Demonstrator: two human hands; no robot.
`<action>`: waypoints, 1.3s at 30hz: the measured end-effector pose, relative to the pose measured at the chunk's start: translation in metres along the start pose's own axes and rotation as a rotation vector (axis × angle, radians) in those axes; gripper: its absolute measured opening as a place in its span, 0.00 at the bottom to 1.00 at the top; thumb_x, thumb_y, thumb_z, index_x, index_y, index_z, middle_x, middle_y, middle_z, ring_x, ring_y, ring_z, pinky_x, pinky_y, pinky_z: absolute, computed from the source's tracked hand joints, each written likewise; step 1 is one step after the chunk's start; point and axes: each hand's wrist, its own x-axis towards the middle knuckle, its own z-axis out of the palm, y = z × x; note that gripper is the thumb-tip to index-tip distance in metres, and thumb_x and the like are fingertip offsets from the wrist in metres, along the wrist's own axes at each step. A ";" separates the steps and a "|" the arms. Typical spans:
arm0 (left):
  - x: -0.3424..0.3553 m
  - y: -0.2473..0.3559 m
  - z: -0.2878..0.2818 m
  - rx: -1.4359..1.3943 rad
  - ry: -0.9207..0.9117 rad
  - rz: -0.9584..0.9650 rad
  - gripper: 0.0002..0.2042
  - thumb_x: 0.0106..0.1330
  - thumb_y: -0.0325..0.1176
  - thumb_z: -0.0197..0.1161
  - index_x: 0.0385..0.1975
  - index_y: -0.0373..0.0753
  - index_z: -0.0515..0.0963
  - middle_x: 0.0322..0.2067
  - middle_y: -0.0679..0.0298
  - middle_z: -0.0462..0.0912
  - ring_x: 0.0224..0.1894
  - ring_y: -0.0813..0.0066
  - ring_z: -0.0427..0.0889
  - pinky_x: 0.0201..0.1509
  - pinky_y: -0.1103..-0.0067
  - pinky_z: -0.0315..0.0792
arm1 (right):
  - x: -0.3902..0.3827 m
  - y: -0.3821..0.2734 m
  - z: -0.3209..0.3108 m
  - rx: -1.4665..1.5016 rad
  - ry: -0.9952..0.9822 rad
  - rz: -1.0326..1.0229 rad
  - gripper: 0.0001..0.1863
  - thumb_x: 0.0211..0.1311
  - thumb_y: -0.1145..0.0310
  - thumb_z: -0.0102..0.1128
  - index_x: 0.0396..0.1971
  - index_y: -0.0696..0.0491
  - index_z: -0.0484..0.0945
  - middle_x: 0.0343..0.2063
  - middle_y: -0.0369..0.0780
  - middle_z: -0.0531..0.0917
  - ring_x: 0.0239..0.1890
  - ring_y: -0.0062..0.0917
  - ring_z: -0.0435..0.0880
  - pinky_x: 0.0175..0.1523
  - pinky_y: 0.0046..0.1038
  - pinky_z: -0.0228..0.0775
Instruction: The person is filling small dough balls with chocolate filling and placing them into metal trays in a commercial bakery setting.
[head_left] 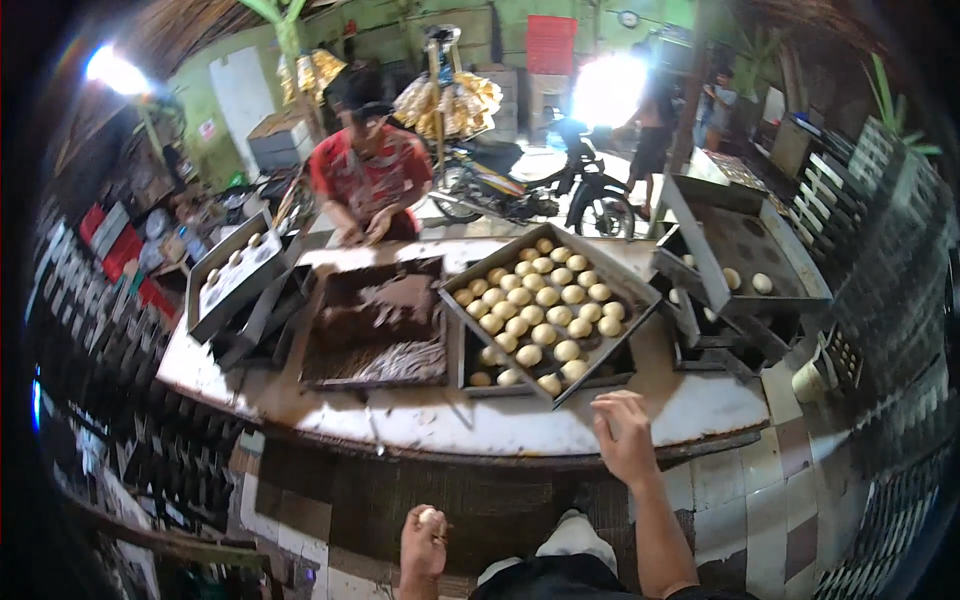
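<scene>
My left hand [424, 545] is low in front of my body, its fingers closed around a small pale dough ball [430, 515]. The top of the ball shows between thumb and fingers. My right hand [622, 430] is over the table's front edge, fingers stretched out with nothing seen in them. It is nearest to the front corner of a square metal tray [608, 352]. Rows of round, pale dough balls [547, 297] fill much of this tray, which sits turned askew on another tray. Left of it stands a dark box [375, 384] with a brown, crumbly mass and paler streaks.
Stacked trays with a few dough balls stand at the left [262, 262] and right [790, 300] of the white table [690, 415]. Across it, a person in a red shirt [368, 165] works with both hands. Behind are a motorcycle [530, 180] and other people.
</scene>
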 end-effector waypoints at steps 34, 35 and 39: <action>0.172 0.128 -0.003 0.066 -0.053 -0.184 0.14 0.77 0.35 0.62 0.54 0.32 0.81 0.43 0.67 0.86 0.40 0.83 0.81 0.43 0.84 0.73 | 0.015 -0.030 0.314 0.212 -0.470 0.381 0.24 0.64 0.77 0.57 0.59 0.61 0.66 0.52 0.59 0.77 0.57 0.56 0.77 0.63 0.47 0.69; 0.178 0.133 -0.007 0.061 -0.065 -0.198 0.14 0.77 0.35 0.62 0.54 0.32 0.81 0.43 0.67 0.86 0.40 0.83 0.81 0.43 0.84 0.73 | 0.019 -0.035 0.315 0.194 -0.467 0.387 0.24 0.64 0.77 0.57 0.59 0.61 0.66 0.52 0.59 0.77 0.57 0.56 0.77 0.63 0.47 0.69; 0.194 0.168 -0.022 0.117 -0.151 -0.216 0.15 0.77 0.37 0.62 0.53 0.33 0.82 0.40 0.70 0.85 0.35 0.86 0.77 0.39 0.85 0.69 | 0.043 -0.062 0.310 0.134 -0.354 0.488 0.15 0.68 0.79 0.53 0.53 0.60 0.70 0.43 0.55 0.81 0.47 0.53 0.82 0.53 0.47 0.73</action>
